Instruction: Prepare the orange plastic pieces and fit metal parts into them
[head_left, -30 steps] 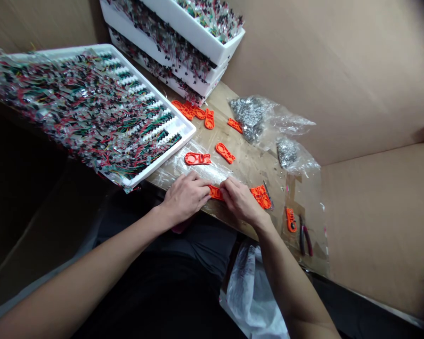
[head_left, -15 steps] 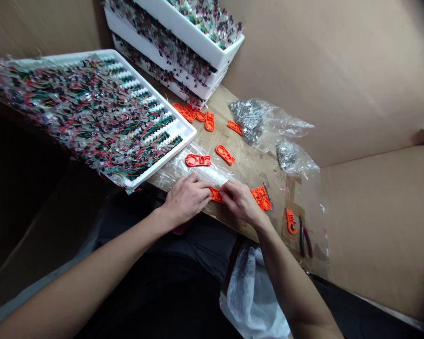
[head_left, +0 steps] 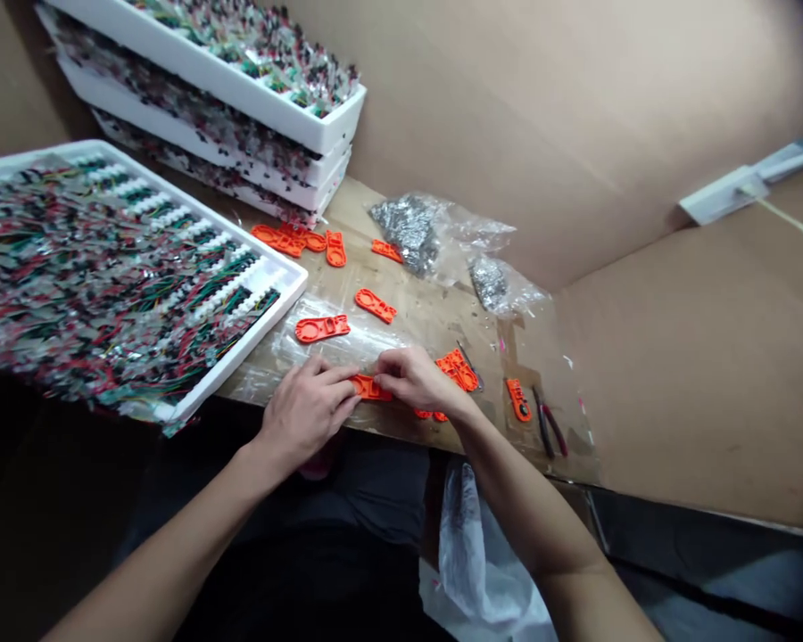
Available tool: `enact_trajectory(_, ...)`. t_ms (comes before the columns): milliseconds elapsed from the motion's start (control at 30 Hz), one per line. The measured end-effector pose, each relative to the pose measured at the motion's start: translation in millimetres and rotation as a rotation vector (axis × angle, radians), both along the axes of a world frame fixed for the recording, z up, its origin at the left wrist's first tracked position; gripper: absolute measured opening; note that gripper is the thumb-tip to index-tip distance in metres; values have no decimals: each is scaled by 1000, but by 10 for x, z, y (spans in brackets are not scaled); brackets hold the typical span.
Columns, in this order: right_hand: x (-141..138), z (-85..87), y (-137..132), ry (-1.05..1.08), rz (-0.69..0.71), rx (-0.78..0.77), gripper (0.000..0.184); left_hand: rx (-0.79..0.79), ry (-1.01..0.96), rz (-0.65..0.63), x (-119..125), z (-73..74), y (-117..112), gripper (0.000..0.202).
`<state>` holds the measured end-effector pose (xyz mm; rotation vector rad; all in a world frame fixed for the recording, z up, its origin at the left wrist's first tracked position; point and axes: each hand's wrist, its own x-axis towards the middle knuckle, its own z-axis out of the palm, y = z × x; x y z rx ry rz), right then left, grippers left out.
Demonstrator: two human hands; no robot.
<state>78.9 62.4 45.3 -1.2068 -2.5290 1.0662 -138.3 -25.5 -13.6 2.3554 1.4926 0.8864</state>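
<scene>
A large white tray [head_left: 241,349] lies tilted at the bench edge, packed with rows of small wired parts [head_left: 107,285] with red, green and black leads, white connector strips and clear plastic. Just behind this tray, three more white trays [head_left: 241,111] stand stacked, each filled with similar wired parts. To the right of the large tray, on a film-covered wooden bench [head_left: 401,330], lie scattered flat orange plastic pieces [head_left: 321,328], two clear bags of small grey metal parts [head_left: 408,230] and red-handled pliers [head_left: 549,428]. Below the bench, further right of the tray, hangs a white plastic bag [head_left: 475,571].

Just off the tray's lower right corner, both forearms reach forward to the bench. The left hand [head_left: 306,412] and right hand [head_left: 408,379] are close together, fingers curled and gripping an orange plastic piece [head_left: 369,388] between them, its ends held by the fingertips of each hand.
</scene>
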Motion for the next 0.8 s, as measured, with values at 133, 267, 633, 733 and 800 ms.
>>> enact_trajectory(133, 3, -5, 99, 31, -49, -268, 10, 15, 0, -14, -5, -2, 18, 17)
enact_trajectory(267, 382, 35, 531, 163, -327, -408, 11, 32, -18, -16, -14, -16, 17, 17)
enact_trajectory(633, 2017, -150, 1372, 132, -1137, 124, 14, 46, -17, 4, -13, -66, 7, 17)
enact_trajectory(733, 2149, -230, 1417, 71, -1121, 132, 15, 39, -11, 5, -13, -60, 9, 16)
enact_trajectory(800, 2205, -261, 1464, 23, -1083, 146, 16, 35, -8, 4, -11, -55, 7, 17)
